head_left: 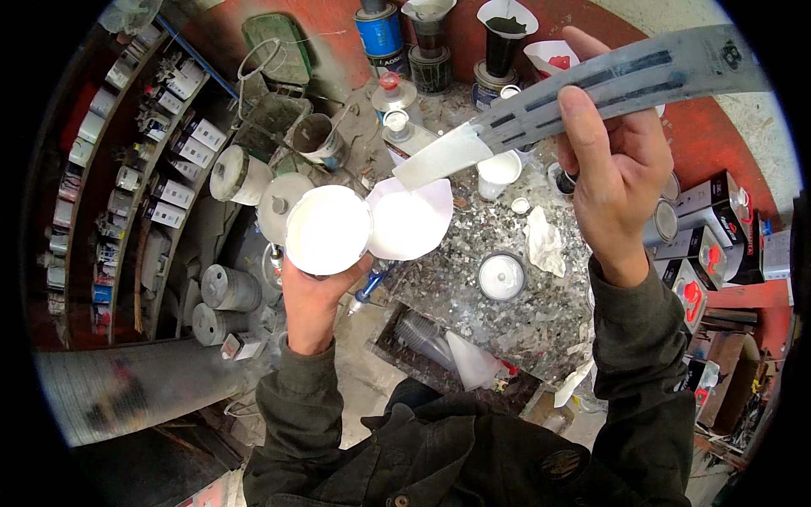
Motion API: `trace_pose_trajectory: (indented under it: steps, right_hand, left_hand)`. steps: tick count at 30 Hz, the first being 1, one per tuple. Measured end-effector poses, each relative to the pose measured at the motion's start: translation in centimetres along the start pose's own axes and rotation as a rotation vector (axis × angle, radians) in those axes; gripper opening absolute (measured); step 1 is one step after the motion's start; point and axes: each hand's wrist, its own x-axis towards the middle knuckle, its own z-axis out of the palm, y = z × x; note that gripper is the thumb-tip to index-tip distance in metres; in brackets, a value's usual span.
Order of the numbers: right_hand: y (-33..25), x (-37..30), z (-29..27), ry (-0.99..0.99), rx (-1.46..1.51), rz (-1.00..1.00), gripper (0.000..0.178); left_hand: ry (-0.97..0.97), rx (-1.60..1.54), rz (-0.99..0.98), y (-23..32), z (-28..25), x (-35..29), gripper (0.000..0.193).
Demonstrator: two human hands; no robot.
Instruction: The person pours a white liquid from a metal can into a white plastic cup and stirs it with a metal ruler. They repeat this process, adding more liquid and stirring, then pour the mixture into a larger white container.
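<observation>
My left hand (311, 304) is wrapped round a tub of white paint (328, 230) and holds it up on the left of the workbench. Raised on the right, my right hand (621, 165) grips a long, flat grey stirring stick (541, 97). White paint coats its lower end, which hangs over a white paper cone strainer (411, 221) beside the tub. A blue and silver tool, perhaps a spray gun (369, 289), shows partly below the strainer. What supports the strainer is hidden.
The speckled workbench (456, 313) bears a round white-topped container (502, 276), a crumpled tissue (545, 242) and a white cup (498, 173). Paint cans with paper strainers (504, 42) line the back. Shelves of cans (127, 177) stand left; red-capped cans (693, 296) stand right.
</observation>
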Motion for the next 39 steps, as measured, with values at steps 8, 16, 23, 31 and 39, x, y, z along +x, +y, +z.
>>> trace_pose_trajectory:
  steps: [8,16,23,31,39]
  right_hand:
    - [0.8,-3.0,2.4,-0.243,-0.110,0.072,0.038]
    - [1.3,-3.1,2.6,-0.130,-0.153,0.089,0.035]
    - [0.0,-0.6,-0.2,0.342,0.081,0.296,0.035]
    - [-6.0,0.8,-1.4,0.280,0.275,0.176,0.039]
    - [-11.7,-2.4,1.0,-0.261,-0.075,-0.068,0.039]
  left_hand:
    - [-0.019,-0.036,0.066,-0.5,-0.1,-0.1,0.061]
    - [-0.021,-0.019,-0.007,-0.3,-0.7,-1.0,0.058]
    - [-0.018,-0.099,0.060,-1.1,-0.1,-1.8,0.061]
    - [-0.072,-0.097,0.030,-2.2,-0.2,-2.6,0.074]
    - [-0.204,-0.078,0.063,-2.1,1.3,-6.7,0.087]
